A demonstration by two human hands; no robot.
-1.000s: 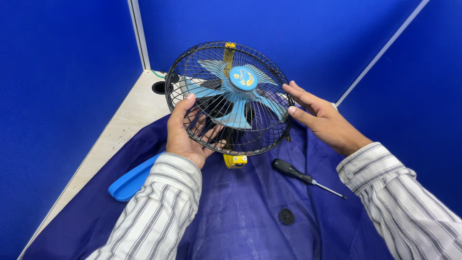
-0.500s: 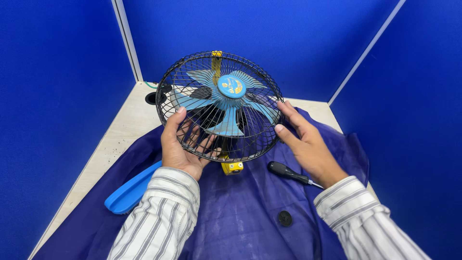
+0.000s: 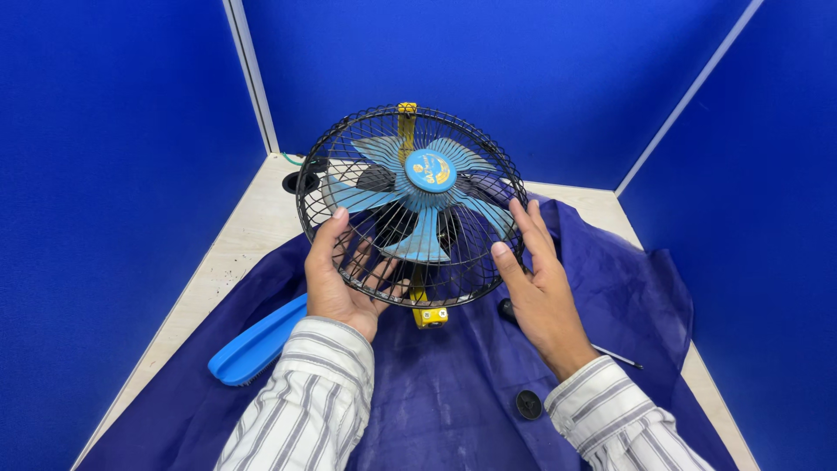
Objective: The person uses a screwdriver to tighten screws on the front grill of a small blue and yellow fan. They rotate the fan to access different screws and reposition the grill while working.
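I have a small fan held up above the worktop, its black wire cage facing me, light blue blades and a round blue hub behind the wires. My left hand grips the cage at its lower left: the thumb lies over the front wires and the fingers curl around behind, so I see them only through the grille. My right hand is flat and open, fingers stretched along the cage's lower right rim, palm against it, closed on nothing. A yellow clip sits at the top of the cage and a yellow block pokes out just under its bottom edge; the fan's base and motor are hidden behind blades and hands.

A dark blue cloth covers most of the worktop. On it, left of my sleeve, lies a light blue plastic piece, its near end partly hidden. A screwdriver is mostly hidden by my right wrist; only a dark bit of handle and the thin shaft show. A small black round disc lies on the cloth by my right cuff. Behind the fan, a dark round thing on the bare wood is too cut off to name.
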